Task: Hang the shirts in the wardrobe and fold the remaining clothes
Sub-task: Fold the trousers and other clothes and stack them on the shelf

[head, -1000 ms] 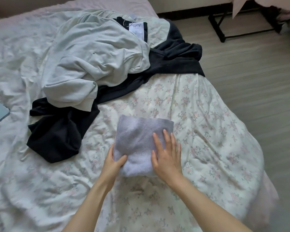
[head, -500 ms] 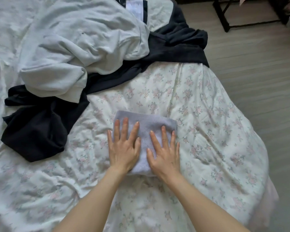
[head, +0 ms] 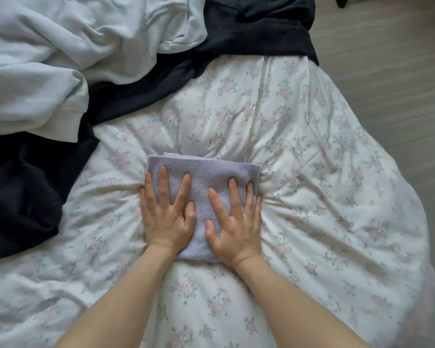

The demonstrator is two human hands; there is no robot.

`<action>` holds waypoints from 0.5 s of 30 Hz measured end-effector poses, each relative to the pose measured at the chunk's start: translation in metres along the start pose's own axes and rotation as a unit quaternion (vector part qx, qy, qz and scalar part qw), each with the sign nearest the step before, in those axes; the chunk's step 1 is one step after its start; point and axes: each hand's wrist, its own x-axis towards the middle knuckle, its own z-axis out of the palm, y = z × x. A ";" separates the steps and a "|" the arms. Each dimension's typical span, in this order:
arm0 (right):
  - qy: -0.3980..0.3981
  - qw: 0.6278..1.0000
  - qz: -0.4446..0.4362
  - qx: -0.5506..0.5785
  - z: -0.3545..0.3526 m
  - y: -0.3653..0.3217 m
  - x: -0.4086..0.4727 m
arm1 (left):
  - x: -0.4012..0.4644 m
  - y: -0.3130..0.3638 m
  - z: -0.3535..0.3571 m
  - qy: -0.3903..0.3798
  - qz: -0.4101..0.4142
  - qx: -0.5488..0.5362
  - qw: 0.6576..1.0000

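Note:
A small lilac ribbed garment (head: 204, 169), folded into a compact rectangle, lies on the floral quilt (head: 312, 172) in the middle of the bed. My left hand (head: 167, 213) presses flat on its left half, fingers spread and straight. My right hand (head: 235, 219) presses flat on its right half, its outer fingers reaching the fold's right edge. The quilt dents under the pressure. A pale grey-white sweatshirt (head: 60, 59) lies crumpled at the upper left, on top of a dark navy garment (head: 249, 33) that spreads from the upper middle down to the left edge.
The bed's right side drops off to a grey wood-plank floor (head: 399, 71). A dark furniture leg (head: 342, 1) shows at the top right corner. Bare floral quilt lies to the right of and below the folded piece.
My left hand moved from gripping the fold's left edge to lying flat on top. Both hands now press down harder, and the view has moved in closer.

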 end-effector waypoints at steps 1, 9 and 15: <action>-0.013 1.000 0.007 0.001 -0.001 0.000 0.001 | 0.001 0.001 -0.001 -0.013 -0.006 -0.006 1.000; 0.002 0.980 0.078 0.182 -0.042 -0.004 -0.015 | -0.005 0.020 -0.055 0.022 -0.113 -0.241 0.964; -0.077 0.847 0.310 0.424 -0.063 -0.010 -0.034 | 0.009 0.000 -0.082 -0.090 -0.314 -0.542 0.774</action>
